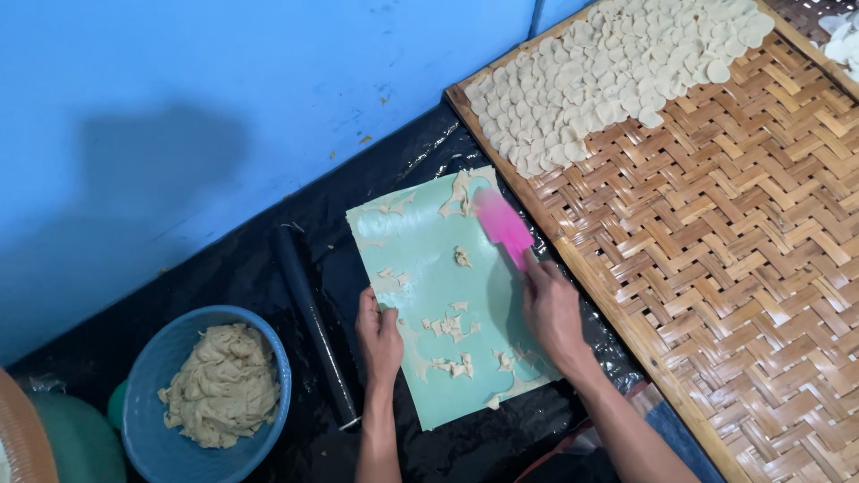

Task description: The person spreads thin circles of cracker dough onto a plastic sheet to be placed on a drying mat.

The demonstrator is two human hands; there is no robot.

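While the left hand [379, 335] presses flat on the green mat [429, 268], the right hand [550, 309] grips a pink scraper [503, 228]. Dough scraps [452, 324] remain scattered; cut discs [608, 80] already fill part of the woven tray [716, 268].

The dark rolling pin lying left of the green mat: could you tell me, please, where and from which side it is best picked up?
Grip the rolling pin around its middle, coming from above with the fingers wrapped across its width. It lies flat on the black sheet, a long thin cylinder running away from the person, clear of the blue basin. The left hand, resting on the green mat, is the nearer one.
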